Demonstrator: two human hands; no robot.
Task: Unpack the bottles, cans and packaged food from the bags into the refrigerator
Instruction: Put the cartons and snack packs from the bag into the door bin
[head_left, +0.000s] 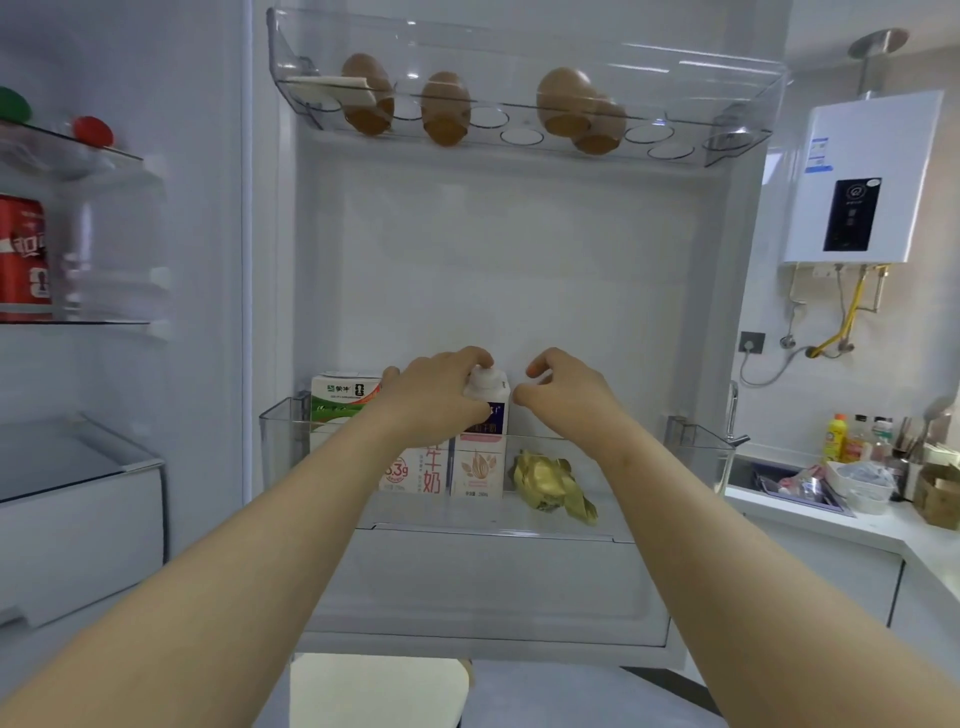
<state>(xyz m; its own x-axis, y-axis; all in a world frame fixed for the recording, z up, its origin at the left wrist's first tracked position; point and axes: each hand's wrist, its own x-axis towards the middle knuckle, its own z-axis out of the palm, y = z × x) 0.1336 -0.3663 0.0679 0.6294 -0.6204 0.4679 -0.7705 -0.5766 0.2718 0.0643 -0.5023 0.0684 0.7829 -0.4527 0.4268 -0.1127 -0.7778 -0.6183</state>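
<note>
A: While it stands in the door shelf (283, 447), what holds the carton (492, 395)?

B: The left hand (436, 397), fingers curled round its top by the white cap (484, 375).

A: And the right hand (569, 397)?

B: Just beside the carton, loosely curled, holding nothing. Milk cartons (343, 402) stand to its left and a gold packet (550, 483) lies to its right.

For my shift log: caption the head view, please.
Left hand grips a capped carton in the fridge door bin; right hand close beside it.
</note>
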